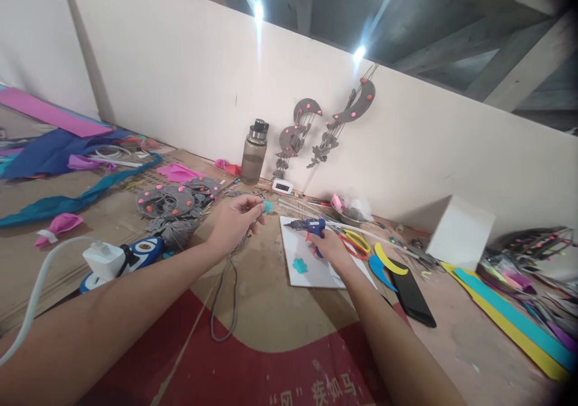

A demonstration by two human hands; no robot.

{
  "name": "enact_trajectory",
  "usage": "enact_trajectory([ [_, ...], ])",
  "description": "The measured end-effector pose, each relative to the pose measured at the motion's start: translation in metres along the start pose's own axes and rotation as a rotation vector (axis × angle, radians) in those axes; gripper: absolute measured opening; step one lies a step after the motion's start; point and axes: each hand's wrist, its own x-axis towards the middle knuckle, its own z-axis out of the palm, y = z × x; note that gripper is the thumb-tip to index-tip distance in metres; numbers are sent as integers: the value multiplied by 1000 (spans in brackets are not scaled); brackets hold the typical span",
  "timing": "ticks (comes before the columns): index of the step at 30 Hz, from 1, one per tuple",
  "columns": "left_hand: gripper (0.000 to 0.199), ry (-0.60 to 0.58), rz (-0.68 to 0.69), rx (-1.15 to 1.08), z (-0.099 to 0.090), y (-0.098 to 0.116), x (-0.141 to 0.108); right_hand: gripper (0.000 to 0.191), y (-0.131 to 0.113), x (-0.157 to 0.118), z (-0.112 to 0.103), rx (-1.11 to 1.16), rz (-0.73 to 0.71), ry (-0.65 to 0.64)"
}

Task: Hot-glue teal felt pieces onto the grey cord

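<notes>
- Teal piece (268, 206): at the fingertips of the left grip (244, 218), pinched between thumb and finger; mostly covered, outline not readable.
- Right grip: (330, 247) closed around the handle of a blue glue gun (316, 229); dark nozzle points toward the left grip, apart from the teal piece.
- White board (318, 278): under the right grip and gun. Teal flower (300, 265) lies flat on it, below the nozzle.
- Grey cord (235, 300): loops on the bench (469, 340) below the left grip; cannot tell whether that grip also holds it.
- Right of the right grip: yellow crescent (387, 262), blue crescent (378, 274), black phone (414, 300).
- Left of the left grip: grey crescents with pink dots (171, 200).
- Risk: fingertip burn, if the nozzle is hot (heat not visible) and the two grips close up carelessly.
- Risk: stray glue on the flower, were the nozzle to drip above it.
- Risk: piece slipping, given the small pinch; cord snagging, should the left forearm drag across its loop.
</notes>
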Motion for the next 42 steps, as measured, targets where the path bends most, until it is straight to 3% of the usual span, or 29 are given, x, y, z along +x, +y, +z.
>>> enact_trajectory([
  [5,21,58,145,268,-1,6,-1,22,-7,-7,-6,-252,-79,94],
  [9,12,131,354,529,-3,9,0,17,-28,-27,-6,-381,-378,322],
  [10,11,123,389,583,-3,11,-1,15,-36,-34,-5,-311,-458,327],
  [12,10,90,455,669,-2,13,-3,13,-53,-48,1,-69,-542,220],
  [17,10,36,584,764,1,19,-8,23,-90,-72,26,525,-469,-65],
  [20,9,33,568,774,2,21,-10,32,-101,-74,40,765,-342,-182],
  [23,10,44,498,707,2,22,-11,33,-107,-72,47,862,-292,-207],
  [28,14,54,309,510,2,17,-9,23,-108,-70,50,714,-374,-94],
  [33,10,43,349,569,0,16,-7,22,-111,-72,49,539,-425,43],
  [37,6,16,449,686,1,18,-10,17,-106,-68,51,540,-429,-2],
  [42,10,-25,373,583,4,14,-11,18,-96,-61,51,612,-384,-47],
])
